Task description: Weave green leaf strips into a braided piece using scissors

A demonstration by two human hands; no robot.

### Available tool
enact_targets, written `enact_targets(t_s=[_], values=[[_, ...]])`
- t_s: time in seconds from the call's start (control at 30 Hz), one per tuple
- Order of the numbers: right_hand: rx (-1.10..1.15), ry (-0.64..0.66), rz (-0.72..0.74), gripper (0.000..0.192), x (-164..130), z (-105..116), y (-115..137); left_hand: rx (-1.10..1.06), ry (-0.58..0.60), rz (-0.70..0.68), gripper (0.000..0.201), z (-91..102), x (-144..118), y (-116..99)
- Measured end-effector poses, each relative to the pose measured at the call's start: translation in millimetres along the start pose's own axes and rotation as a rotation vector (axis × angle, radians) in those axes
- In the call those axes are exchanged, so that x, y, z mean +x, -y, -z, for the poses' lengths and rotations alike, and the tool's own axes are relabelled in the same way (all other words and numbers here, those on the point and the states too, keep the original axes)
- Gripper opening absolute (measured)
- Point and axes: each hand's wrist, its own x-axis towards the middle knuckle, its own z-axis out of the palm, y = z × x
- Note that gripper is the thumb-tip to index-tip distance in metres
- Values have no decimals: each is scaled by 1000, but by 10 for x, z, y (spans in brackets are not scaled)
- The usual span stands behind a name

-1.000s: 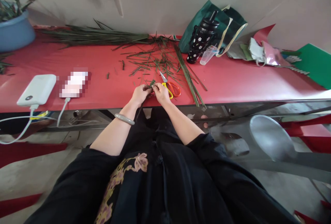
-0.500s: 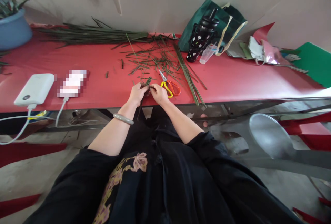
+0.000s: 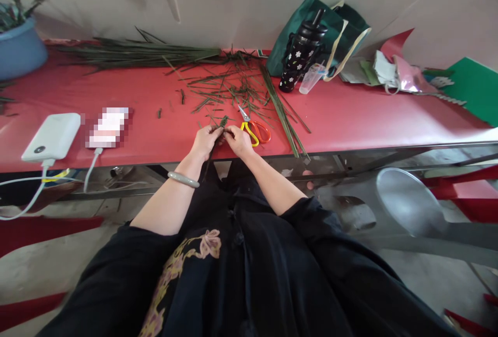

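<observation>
Red covering runs along the table (image 3: 350, 119), and at its near edge, just left of the orange-handled scissors (image 3: 254, 129), the left hand (image 3: 205, 139) and right hand (image 3: 238, 140) meet, fingertips of each pinched on a small woven green leaf piece (image 3: 223, 121). Both wrists rest at the table edge, forearms angling in from the lap. A loose pinch could let the folded strip spring open, and the scissors' blades lie close beside the right knuckles.
</observation>
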Motion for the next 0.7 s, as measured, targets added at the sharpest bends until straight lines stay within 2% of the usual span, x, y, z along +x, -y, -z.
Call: enact_targets(t_s=[0.17,0.7], values=[[-17,7,-13,24,0,8,9,11,-52,-17,16,-16,-4,9],[-2,2,-40,24,17,16,19,-148,-37,-44,22,35,-35,42]])
